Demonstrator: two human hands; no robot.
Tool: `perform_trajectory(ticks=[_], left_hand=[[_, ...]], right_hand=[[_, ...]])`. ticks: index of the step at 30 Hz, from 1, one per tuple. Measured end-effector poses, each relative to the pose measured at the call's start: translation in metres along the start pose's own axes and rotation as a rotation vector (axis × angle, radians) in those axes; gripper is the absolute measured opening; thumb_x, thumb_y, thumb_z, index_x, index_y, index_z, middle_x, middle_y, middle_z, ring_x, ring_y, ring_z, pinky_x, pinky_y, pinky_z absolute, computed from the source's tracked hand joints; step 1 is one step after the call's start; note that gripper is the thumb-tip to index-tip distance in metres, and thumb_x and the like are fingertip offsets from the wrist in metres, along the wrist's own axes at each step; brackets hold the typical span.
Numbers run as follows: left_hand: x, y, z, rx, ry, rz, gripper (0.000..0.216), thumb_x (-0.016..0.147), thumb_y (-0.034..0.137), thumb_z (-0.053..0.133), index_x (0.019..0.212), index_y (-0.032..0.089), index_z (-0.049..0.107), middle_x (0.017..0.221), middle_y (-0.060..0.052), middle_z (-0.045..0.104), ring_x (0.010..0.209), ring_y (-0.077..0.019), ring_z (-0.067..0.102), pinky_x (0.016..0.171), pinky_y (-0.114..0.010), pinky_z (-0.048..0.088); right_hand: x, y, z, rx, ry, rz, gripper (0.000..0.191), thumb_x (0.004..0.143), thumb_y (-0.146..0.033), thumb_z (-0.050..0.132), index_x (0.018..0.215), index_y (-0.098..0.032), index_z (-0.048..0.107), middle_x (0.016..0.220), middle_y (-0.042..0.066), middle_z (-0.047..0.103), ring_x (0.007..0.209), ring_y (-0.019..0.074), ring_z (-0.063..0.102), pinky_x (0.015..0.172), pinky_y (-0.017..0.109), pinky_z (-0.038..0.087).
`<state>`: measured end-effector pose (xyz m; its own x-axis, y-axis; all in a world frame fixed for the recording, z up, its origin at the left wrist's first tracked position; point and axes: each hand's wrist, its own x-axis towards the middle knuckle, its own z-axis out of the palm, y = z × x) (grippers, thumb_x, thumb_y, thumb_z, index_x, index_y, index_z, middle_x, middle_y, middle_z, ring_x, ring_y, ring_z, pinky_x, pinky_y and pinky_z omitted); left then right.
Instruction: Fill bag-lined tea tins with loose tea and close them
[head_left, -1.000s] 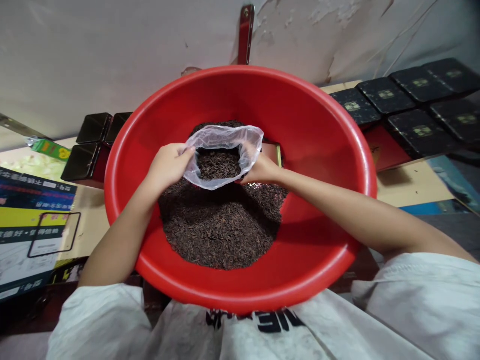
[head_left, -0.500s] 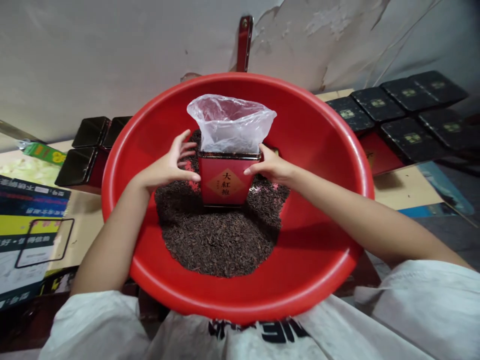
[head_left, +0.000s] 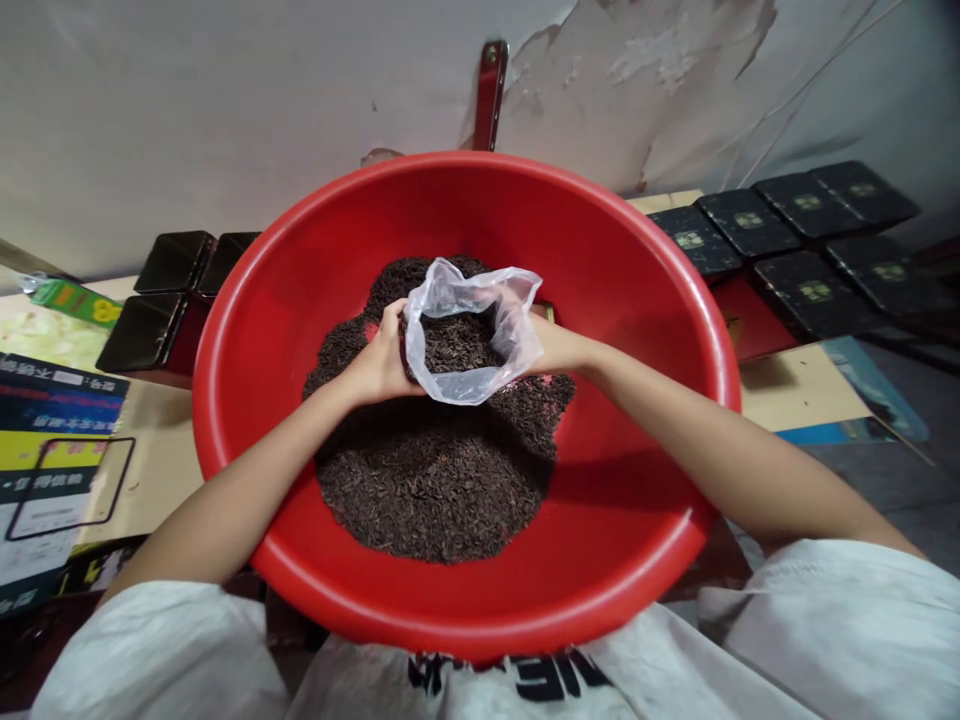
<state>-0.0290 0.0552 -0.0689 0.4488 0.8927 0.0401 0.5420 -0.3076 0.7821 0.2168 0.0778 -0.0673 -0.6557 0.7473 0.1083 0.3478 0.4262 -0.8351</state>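
Note:
A clear plastic bag lines a tea tin, its crumpled mouth tilted toward me. Dark loose tea leaves show inside the bag. My left hand is closed on the tin's left side. On the right, my right hand grips the other side, its fingers partly behind the bag. The tin's body is almost wholly hidden by the bag and hands. Below and around lies a heap of tea leaves in a big red basin.
Black-lidded red tins stand in rows at the right. More dark tins are at the left, by a green packet and a printed box. Behind the basin rises a peeling wall.
The tin has tipped toward me, so the bag's mouth faces me and the tea inside shows. My left hand has closed on the tin's side, where it was open beside it before.

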Motion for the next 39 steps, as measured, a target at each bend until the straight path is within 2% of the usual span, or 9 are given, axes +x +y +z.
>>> perform_trajectory(ticks=[5,10,16,20,24,29,32,35,39], left_hand=[[0.002,0.003,-0.027,0.029,-0.163,0.0,0.103,0.046,0.05,0.08,0.133,0.016,0.036,0.137,-0.019,0.041,0.132,-0.0364,0.036,0.112,-0.048,0.028],[-0.003,0.013,-0.042,0.134,-0.063,0.002,0.086,0.046,0.049,0.082,0.122,0.021,0.053,0.124,-0.013,0.045,0.125,-0.0367,0.037,0.111,-0.052,0.029],[-0.003,0.017,-0.036,0.288,0.018,-0.038,0.064,0.047,0.051,0.082,0.099,0.019,0.061,0.106,-0.008,0.045,0.111,-0.0322,0.041,0.103,-0.05,0.036],[-0.001,0.022,-0.028,0.283,0.006,-0.05,0.047,0.06,0.054,0.074,0.086,0.017,0.058,0.091,-0.006,0.057,0.088,-0.0243,0.054,0.088,-0.04,0.043],[-0.002,0.025,-0.015,0.328,0.156,-0.166,0.04,0.075,0.058,0.06,0.075,0.018,0.055,0.073,-0.004,0.057,0.072,-0.0207,0.053,0.073,-0.033,0.041],[-0.003,0.023,-0.001,0.48,0.238,-0.093,0.037,0.083,0.055,0.05,0.076,0.019,0.054,0.072,-0.005,0.055,0.075,-0.0237,0.053,0.076,-0.034,0.038],[-0.003,0.024,0.002,0.457,0.198,-0.055,0.032,0.089,0.047,0.043,0.077,0.019,0.053,0.076,-0.005,0.059,0.077,-0.0234,0.055,0.074,-0.033,0.038],[-0.005,0.03,0.001,0.406,0.094,-0.029,0.025,0.085,0.043,0.054,0.084,0.018,0.056,0.083,-0.004,0.066,0.084,-0.0231,0.059,0.079,-0.034,0.036],[-0.007,0.037,-0.006,0.291,-0.104,-0.001,0.042,0.069,0.028,0.076,0.106,0.02,0.056,0.096,-0.001,0.072,0.097,-0.0237,0.063,0.09,-0.037,0.03]], right_hand=[[-0.002,0.001,0.002,-0.078,0.045,-0.022,0.089,0.05,-0.043,0.085,0.128,-0.02,0.046,0.137,0.013,0.042,0.135,0.0308,0.033,0.118,0.047,0.021],[-0.005,-0.009,0.003,-0.231,0.182,0.057,0.069,0.057,-0.038,0.082,0.119,-0.021,0.057,0.128,0.01,0.049,0.129,0.0306,0.04,0.114,0.05,0.029],[-0.008,-0.025,0.008,-0.149,0.131,0.137,0.033,0.069,-0.028,0.073,0.098,-0.018,0.062,0.101,0.007,0.065,0.095,0.0252,0.06,0.088,0.047,0.05],[-0.008,-0.025,0.012,-0.245,0.164,0.097,0.02,0.074,-0.029,0.065,0.092,-0.02,0.06,0.1,0.006,0.065,0.094,0.0246,0.059,0.086,0.045,0.049],[-0.006,-0.018,0.018,-0.234,0.156,0.05,0.011,0.078,-0.027,0.057,0.087,-0.021,0.055,0.092,0.007,0.062,0.089,0.0231,0.056,0.083,0.043,0.048],[-0.002,-0.01,0.039,0.092,0.318,0.084,0.018,0.079,-0.032,0.056,0.09,-0.02,0.049,0.093,0.006,0.06,0.092,0.0208,0.057,0.087,0.04,0.047],[0.001,-0.008,0.056,0.394,0.455,0.128,0.032,0.077,-0.042,0.061,0.095,-0.02,0.048,0.098,0.006,0.063,0.095,0.0195,0.06,0.091,0.038,0.047],[0.003,-0.009,0.067,0.533,0.602,0.186,0.036,0.073,-0.041,0.064,0.096,-0.02,0.047,0.097,0.006,0.064,0.087,0.0182,0.063,0.084,0.035,0.049],[0.004,-0.012,0.065,0.438,0.542,0.27,0.021,0.078,-0.036,0.058,0.087,-0.017,0.055,0.083,0.006,0.066,0.075,0.0168,0.061,0.071,0.032,0.048]])
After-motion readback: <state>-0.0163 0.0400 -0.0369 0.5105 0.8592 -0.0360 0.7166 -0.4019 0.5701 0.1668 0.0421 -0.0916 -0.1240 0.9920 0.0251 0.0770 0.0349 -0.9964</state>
